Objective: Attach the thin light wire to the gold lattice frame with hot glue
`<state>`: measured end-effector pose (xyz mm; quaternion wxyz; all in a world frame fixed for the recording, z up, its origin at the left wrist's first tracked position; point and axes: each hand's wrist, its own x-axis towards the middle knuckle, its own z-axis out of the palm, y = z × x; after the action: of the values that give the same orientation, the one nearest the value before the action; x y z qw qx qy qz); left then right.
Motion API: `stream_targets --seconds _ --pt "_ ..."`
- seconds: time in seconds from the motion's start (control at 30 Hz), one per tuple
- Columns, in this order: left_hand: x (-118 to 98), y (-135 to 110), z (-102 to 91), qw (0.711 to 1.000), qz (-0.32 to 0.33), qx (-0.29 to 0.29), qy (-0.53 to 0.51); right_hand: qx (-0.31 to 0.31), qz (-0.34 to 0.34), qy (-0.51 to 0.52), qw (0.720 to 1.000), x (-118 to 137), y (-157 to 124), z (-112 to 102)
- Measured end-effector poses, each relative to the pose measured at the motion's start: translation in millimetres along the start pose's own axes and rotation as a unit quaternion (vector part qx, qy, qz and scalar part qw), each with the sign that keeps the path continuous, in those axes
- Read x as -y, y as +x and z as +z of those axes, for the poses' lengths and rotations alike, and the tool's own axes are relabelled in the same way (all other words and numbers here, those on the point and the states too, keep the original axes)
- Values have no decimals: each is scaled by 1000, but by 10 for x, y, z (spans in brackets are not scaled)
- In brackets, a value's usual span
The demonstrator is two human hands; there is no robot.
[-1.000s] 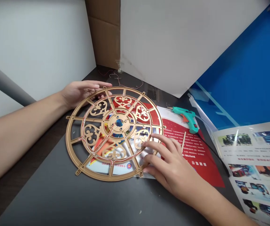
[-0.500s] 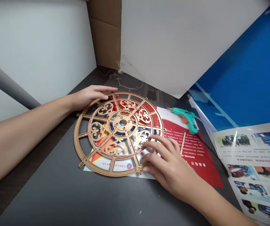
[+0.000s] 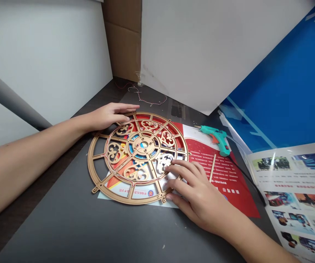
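Note:
A round gold-coloured openwork wheel [image 3: 92, 175] lies over printed paper, with scroll ornaments, a hub with a central hole and thin reddish wire along its inner ring. At its far left rim is my left hand [image 3: 106, 116], thumb over the rim and long fingers along the outer edge; the underside of this grip is hidden. My right hand [image 3: 198, 195] holds the near right rim, with bent fingers on top and the thumb at the outer edge.
A teal glue gun [image 3: 214, 137] rests on a red and white sheet [image 3: 245, 197], near a thin pale stick [image 3: 213, 168]. Loose thin wire [image 3: 152, 103] lies behind the wheel. White panels [image 3: 179, 51] rise behind; a picture poster [image 3: 294, 197] is at right.
The wheel's far side has come down slightly, and my left hand has shifted down and a little right with it. My right hand stays nearly in place.

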<state>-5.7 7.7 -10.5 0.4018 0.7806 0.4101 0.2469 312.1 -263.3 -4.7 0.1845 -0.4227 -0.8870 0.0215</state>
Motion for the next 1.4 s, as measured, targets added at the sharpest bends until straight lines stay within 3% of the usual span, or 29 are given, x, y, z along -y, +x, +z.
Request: stream_targets --seconds 0.2,0.37,0.53,0.63,0.73,0.9,1.0,1.1,1.23,1.4 --pt "-11 9 -23 999 17 -33 19 3 -2 12 1000 -5 7 -1" --pt "43 7 -19 996 -16 -84 36 -2 -4 24 1000 8 5 -31" --pt "53 -3 6 983 -58 -132 114 -103 -34 27 994 -36 -18 -56" --pt "-26 32 6 971 -50 -141 189 -155 -36 21 987 -100 -29 -46" --pt "-155 196 -50 951 -8 -127 280 -189 -27 17 981 -141 -28 -49" --pt "-358 744 -173 912 22 -110 394 -193 -7 40 980 -137 -19 -73" --pt "-435 1000 -99 897 37 -63 436 -195 1 40 980 -151 -17 -64" --pt "-524 1096 60 887 74 -27 454 -192 8 32 981 -187 -12 -48" --pt "-820 1108 127 890 93 17 447 -190 10 28 981 -222 -2 -40" --pt "-1564 958 -41 904 115 48 408 -251 47 19 967 -170 -3 -13"
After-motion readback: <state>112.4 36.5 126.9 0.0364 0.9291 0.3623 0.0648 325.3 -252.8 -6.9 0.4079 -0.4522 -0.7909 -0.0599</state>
